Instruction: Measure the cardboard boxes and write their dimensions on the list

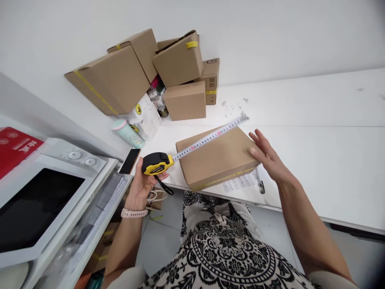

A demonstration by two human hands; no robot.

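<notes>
My left hand [146, 184] is closed around a black and yellow tape measure [157, 163], whose wrist strap hangs below. From its case the white blade [207, 138] runs out to the upper right, over the top of a brown cardboard box [216, 156]. The blade's far end reaches past the box's back edge. At the box's right end is my right hand [267, 154], its fingers apart and nothing in them; it appears to touch the box's corner. A printed sheet [240, 182] and a pen [262, 186] lie beside the box's front edge, the sheet partly hidden.
Several cardboard boxes [183, 60] are piled against the wall at the back left. A mint tumbler [128, 132] and a phone [130, 161] are left of the box. A microwave [42, 200] stands at far left. The white table [325, 152] extends right.
</notes>
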